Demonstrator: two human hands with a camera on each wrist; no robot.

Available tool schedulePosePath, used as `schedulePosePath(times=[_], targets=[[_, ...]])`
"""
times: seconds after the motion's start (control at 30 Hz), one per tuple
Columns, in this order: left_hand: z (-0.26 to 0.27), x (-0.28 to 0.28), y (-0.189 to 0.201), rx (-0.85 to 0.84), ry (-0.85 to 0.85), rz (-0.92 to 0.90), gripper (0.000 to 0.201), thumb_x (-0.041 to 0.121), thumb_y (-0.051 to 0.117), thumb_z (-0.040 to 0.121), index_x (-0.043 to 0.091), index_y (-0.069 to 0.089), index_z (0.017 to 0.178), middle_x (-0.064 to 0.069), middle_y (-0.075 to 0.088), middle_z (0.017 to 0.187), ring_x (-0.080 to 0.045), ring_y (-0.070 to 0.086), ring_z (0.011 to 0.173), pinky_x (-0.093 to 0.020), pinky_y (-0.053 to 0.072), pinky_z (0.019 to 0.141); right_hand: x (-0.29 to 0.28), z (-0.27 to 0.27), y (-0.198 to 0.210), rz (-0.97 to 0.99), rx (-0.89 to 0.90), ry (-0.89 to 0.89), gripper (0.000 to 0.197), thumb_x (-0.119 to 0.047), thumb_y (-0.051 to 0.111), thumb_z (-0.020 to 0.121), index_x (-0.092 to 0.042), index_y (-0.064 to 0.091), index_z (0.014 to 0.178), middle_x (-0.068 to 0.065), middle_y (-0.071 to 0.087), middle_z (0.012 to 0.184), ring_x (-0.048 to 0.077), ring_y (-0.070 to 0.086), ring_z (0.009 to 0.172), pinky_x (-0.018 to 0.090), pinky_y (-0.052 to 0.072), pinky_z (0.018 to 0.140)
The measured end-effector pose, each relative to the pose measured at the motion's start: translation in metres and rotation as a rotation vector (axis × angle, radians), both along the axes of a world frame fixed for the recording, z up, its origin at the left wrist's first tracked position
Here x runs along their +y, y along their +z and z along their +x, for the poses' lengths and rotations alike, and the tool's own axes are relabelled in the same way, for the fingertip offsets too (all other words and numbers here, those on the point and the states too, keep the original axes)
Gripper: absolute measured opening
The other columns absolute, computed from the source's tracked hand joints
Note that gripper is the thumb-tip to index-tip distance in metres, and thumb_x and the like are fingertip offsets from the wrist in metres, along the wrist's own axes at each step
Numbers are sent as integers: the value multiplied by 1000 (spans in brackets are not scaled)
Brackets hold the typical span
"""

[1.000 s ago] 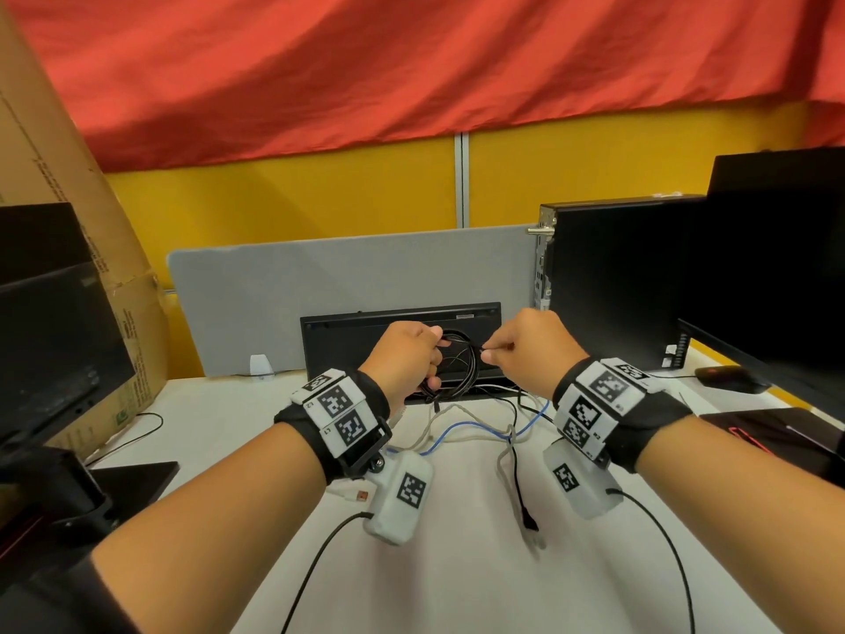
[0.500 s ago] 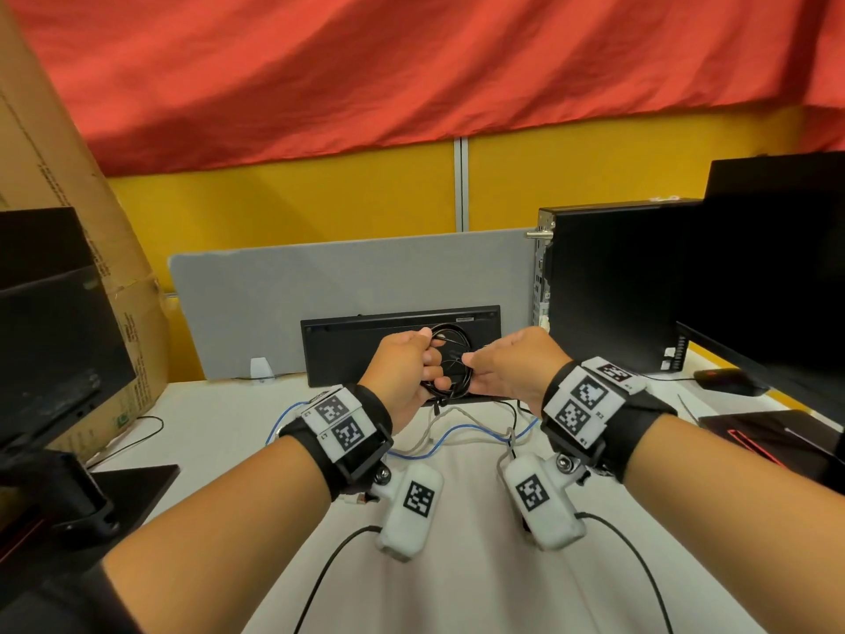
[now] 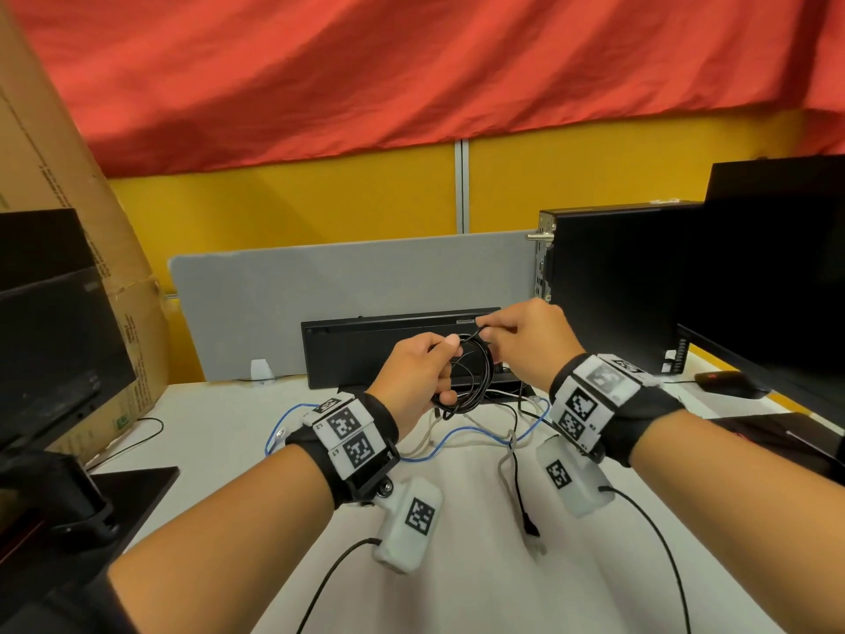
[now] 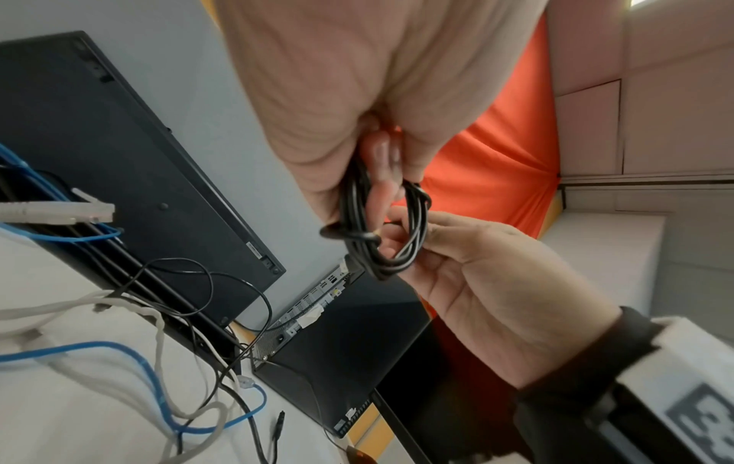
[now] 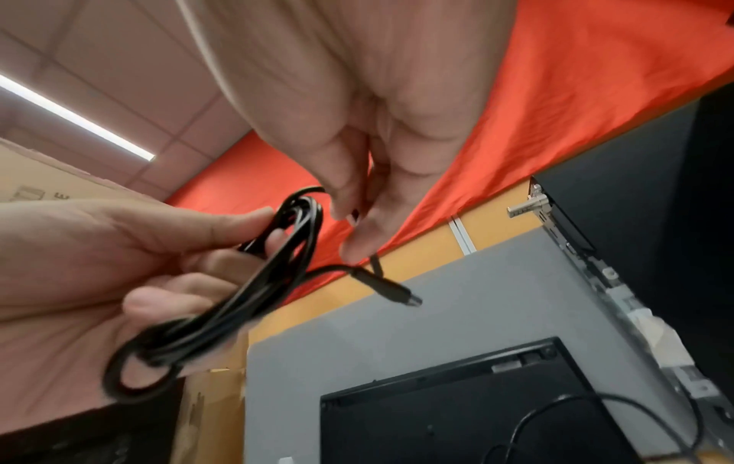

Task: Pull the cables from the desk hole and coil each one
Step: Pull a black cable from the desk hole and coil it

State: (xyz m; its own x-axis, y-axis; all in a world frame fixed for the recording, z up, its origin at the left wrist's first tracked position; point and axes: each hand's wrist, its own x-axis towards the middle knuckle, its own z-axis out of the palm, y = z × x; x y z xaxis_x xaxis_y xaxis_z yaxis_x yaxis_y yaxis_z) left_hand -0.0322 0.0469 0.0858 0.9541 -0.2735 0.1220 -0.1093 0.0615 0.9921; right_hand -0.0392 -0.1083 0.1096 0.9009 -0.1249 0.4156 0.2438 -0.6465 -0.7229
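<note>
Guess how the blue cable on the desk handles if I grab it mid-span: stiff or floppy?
Likely floppy: the blue cable lies in loose curves on the desk. Probably light, being thin. It crosses the grey cable, so lifting it may drag that along.

Bright, even indoor light from a ceiling strip light (image 5: pixel 75 121); wide-angle edges bend, wrist views slightly motion-blurred.

Each forearm is bare. The left hand (image 3: pixel 414 377) and right hand (image 3: pixel 532 343) each carry a black fabric wrist strap (image 3: pixel 640 411) with white square-coded marker plates (image 3: pixel 347 434), a white capsule-shaped camera module (image 3: pixel 411 519) and a thin black lead (image 3: pixel 329 583).
</note>
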Motion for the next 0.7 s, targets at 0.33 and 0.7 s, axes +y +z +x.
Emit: schedulePosePath(times=[0.33,0.7], targets=[[4,2,-1,32,42,-70,19,21,44,103,7,54,95,3,32,60,-9,29,47,-24,36,48,11,-7,-4,388,245,202,25,-13,55,96,7,70,95,22,71,93,35,69,91,45,53,93],[7,1,-7,59,45,-73,21,23,45,103,7,56,95,6,34,55,-7,30,46,-24,36,49,15,-12,-3,409,179,115,31,-3,68,86,-4,65,117,16,74,92,25,71,92,38,56,88]])
